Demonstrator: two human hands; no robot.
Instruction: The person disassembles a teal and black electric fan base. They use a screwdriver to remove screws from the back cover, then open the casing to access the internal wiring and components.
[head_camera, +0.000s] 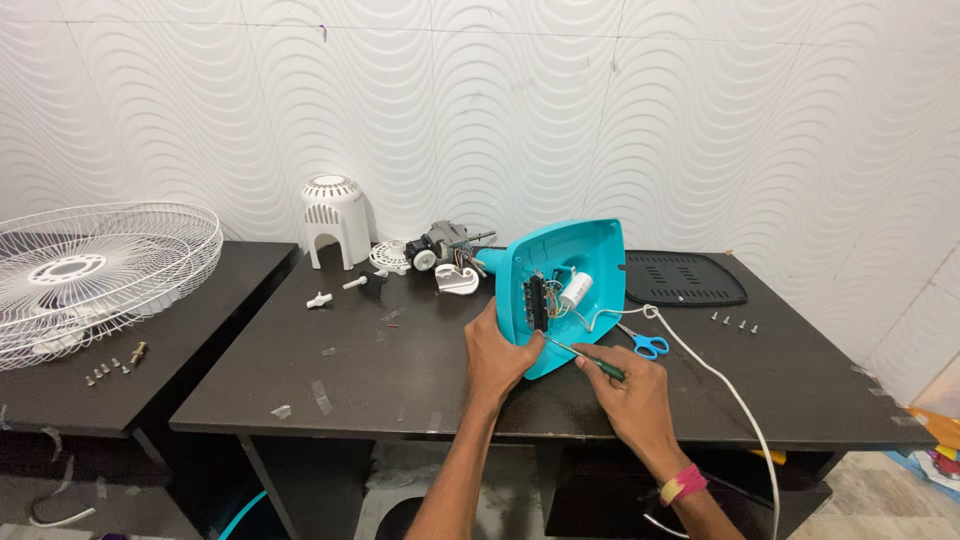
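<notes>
A turquoise fan base housing (585, 250) stands tilted on the dark table (400, 370), its open underside facing me with wires, a black switch block and a white capacitor (577, 288) inside. My left hand (497, 352) grips the housing's lower left edge. My right hand (625, 395) holds a green-handled screwdriver (590, 360), its tip pointing into the housing near the switch block.
A white power cord (720, 385) runs from the housing over the table's front edge. Blue scissors (648, 346), a black base plate (683, 278), several screws (733, 322), a fan motor (445, 245) and white motor cover (335, 220) lie around. Wire fan guards (95, 270) rest on the left table.
</notes>
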